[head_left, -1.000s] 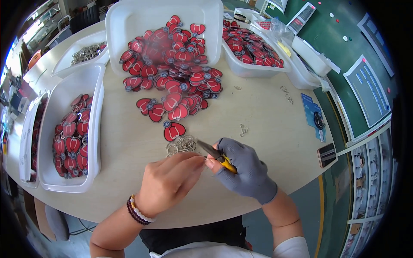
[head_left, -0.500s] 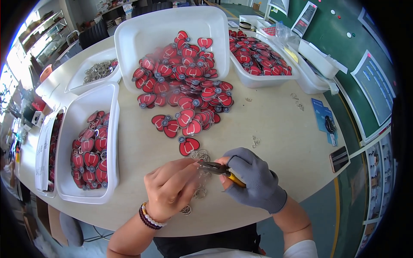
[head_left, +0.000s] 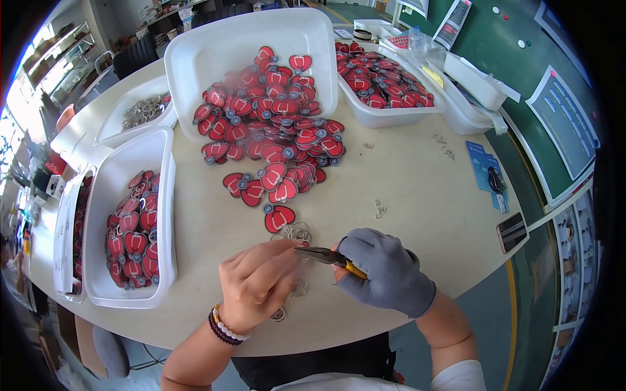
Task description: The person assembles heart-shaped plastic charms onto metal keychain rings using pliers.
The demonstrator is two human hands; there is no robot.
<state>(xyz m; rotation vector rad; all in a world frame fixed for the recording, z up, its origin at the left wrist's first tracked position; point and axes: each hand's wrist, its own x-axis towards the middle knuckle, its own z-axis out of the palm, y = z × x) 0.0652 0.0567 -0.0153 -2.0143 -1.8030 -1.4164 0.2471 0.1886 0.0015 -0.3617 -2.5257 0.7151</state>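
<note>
We work metal rings with pliers at a round table heaped with red heart tags.

At the far left we see a white tray [head_left: 164, 215] holding red heart tags, and behind it a smaller tray of metal rings [head_left: 140, 112]. Our bare left hand [head_left: 255, 285], beaded bracelets on its wrist, is curled with fingertips pinched at the tips of the pliers [head_left: 324, 256]; the piece it pinches is too small to make out. Loose metal rings [head_left: 298, 232] lie on the table [head_left: 417, 195] just beyond, near a single heart tag [head_left: 279, 217] below the spilled pile of tags [head_left: 274, 124]. Our gloved right hand [head_left: 385, 270] is closed around the yellow plier handles. A second full tray [head_left: 385, 116] sits at the back right.
</note>
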